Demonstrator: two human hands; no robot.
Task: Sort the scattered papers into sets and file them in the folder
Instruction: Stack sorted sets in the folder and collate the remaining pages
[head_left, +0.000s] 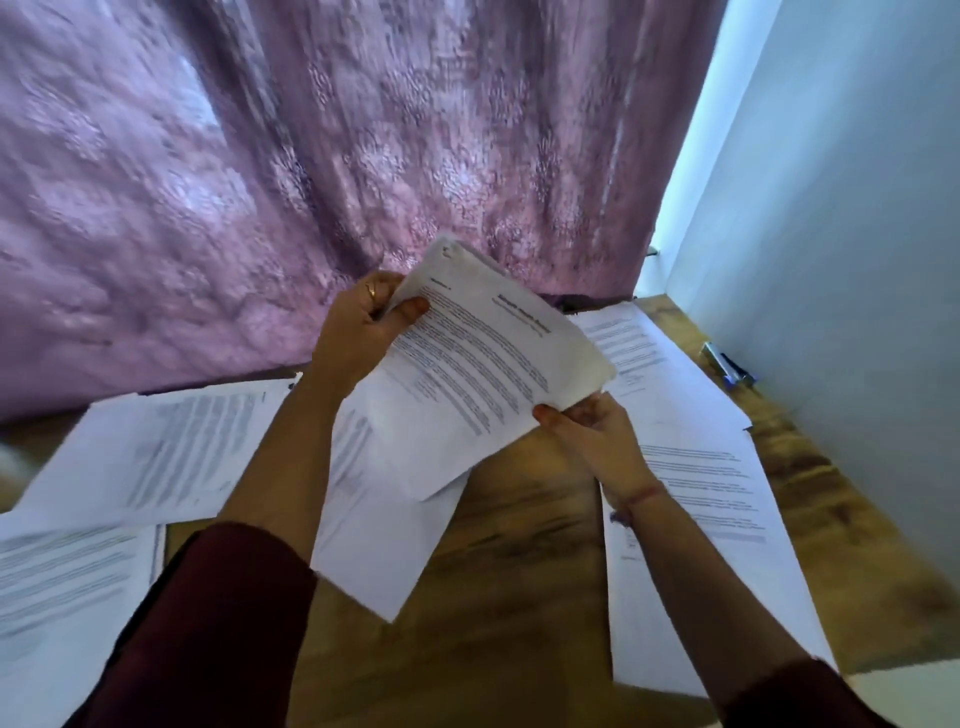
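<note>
I hold a printed sheaf of papers (483, 364) up over the wooden table (519, 561), tilted, with its text side facing me. My left hand (363, 332) grips its far left edge, thumb on top. My right hand (592, 426) pinches its near right edge. More printed sheets lie scattered on the table: a blurred group at the left (150, 452), a stack at the near left (62, 597), one under the held sheaf (384, 545), and long sheets at the right (696, 499). No folder is in view.
A purple patterned curtain (311, 182) hangs behind the table. A pale wall (841, 234) closes the right side. A stapler-like tool with a blue part (727, 364) lies at the table's far right by the wall.
</note>
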